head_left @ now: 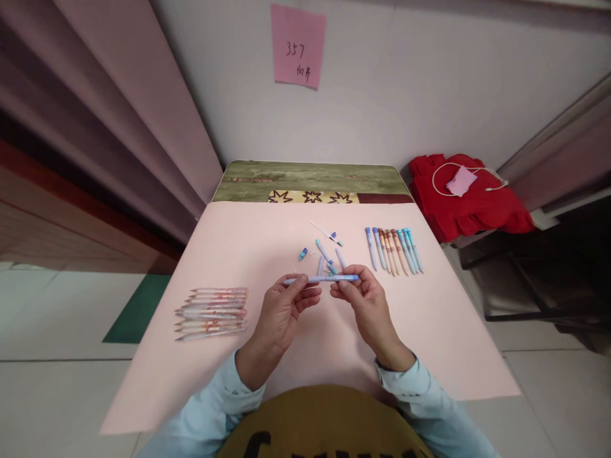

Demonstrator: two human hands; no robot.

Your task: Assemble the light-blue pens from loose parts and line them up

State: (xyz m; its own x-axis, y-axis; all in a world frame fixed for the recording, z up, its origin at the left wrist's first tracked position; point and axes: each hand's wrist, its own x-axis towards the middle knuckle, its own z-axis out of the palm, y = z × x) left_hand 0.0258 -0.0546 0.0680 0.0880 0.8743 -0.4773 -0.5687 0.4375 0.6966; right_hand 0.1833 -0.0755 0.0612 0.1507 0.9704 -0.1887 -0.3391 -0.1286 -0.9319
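Observation:
Between my two hands, level above the table, is a pale blue pen [317, 278] with a darker blue end on the right. My left hand [285, 304] pinches its tapered left part between thumb and fingers. My right hand [365, 298] grips the other half near the blue end. Just beyond my hands lie loose pen parts: a pale barrel with a light blue end [324, 251], a lilac barrel piece [340, 257], a thin refill [326, 233] and a small blue cap piece [303, 254]. My fingers partly hide some of these parts.
A row of blue and brown pens [394, 250] lies at the right. Several pencil-like pens with red patterns [210, 312] lie side by side at the left. The pink table cover [324, 356] ends before a green board [315, 175]. A red cloth [472, 213] holds a white cable.

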